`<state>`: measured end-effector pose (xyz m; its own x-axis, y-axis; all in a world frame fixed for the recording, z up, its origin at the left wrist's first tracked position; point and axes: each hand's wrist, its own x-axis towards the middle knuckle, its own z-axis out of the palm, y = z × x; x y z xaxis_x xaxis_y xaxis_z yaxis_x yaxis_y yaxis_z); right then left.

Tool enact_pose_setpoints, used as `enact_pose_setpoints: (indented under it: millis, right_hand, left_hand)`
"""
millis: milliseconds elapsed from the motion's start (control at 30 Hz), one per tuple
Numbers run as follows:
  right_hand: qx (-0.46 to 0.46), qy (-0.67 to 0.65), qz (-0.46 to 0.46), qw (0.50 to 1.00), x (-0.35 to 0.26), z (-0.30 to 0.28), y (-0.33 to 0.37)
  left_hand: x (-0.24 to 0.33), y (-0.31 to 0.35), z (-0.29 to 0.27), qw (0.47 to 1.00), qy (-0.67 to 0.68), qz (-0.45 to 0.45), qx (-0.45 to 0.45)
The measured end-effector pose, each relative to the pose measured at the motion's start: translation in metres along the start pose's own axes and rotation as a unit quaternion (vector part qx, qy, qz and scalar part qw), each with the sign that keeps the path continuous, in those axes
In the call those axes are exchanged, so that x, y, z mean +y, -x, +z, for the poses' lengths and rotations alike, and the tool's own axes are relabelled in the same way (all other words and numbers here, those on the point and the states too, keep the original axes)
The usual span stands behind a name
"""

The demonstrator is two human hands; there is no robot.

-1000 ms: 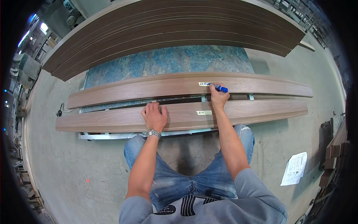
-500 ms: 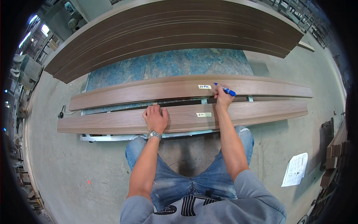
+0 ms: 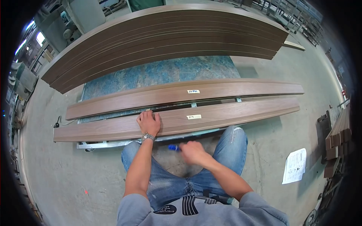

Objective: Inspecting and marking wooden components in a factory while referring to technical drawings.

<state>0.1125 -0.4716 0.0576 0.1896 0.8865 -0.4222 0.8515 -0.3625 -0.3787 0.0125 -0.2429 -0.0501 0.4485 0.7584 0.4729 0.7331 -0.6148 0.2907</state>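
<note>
On a workshop's grey concrete floor (image 3: 68, 177), two long wood-grain boards lie across the middle of the frame on a low stand with a mottled blue top (image 3: 162, 69). A blue marker (image 3: 174, 147) is just below center, over the floor between the person's knees, held in the right hand (image 3: 193, 152). That hand is blurred, its fingers curled around the marker, which juts toward the left of the frame; the exact finger placement cannot be made out. The right forearm slants in from the lower right. The left hand (image 3: 149, 123) lies palm down on the front board (image 3: 226, 112), fingers close together at its far edge, thumb slightly apart, wrist wearing a metal watch (image 3: 147, 136).

Half a second earlier, the right hand was over the rear board (image 3: 241, 88), marker beside the label; it has since dropped toward the lap, while the left hand stays put.

Both boards are smooth and brownish pink, each bearing a pale label near the center: the rear label (image 3: 193, 91) with dark and blue marks, the front label (image 3: 194, 116) with dark ones only. Beyond stands a stack of brown panels (image 3: 169, 35); a white paper sheet (image 3: 294, 166) lies at lower right.
</note>
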Motion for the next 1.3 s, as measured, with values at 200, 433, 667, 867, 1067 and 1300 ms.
enact_pose_setpoints:
  millis: [200,433,667,867,1067,1300]
  right_hand:
    - [-0.192,0.138,-0.008,0.972,0.015,0.098,-0.043]
    - [-0.237,0.174,-0.011,0.956,0.046,0.192,-0.056]
    - [-0.241,0.140,-0.036,0.960,0.010,0.148,-0.052]
    - [0.018,-0.102,0.029,0.994,0.012,0.083,-0.043]
    - [0.230,-0.350,0.001,0.908,0.079,-0.020,-0.014]
    - [0.316,-0.689,0.135,0.638,0.159,-0.040,-0.016]
  left_hand:
    - [0.006,0.001,0.003,1.000,0.009,-0.009,-0.008]
    - [0.007,-0.002,0.006,1.000,0.007,0.006,0.017]
    - [0.000,-0.001,-0.002,1.000,0.001,-0.005,0.007]
    - [0.007,0.001,-0.005,0.998,-0.009,0.036,-0.058]
    - [-0.017,-0.011,-0.062,0.949,-0.001,0.203,-0.243]
    - [0.004,-0.033,-0.073,0.883,-0.081,0.278,-0.369]
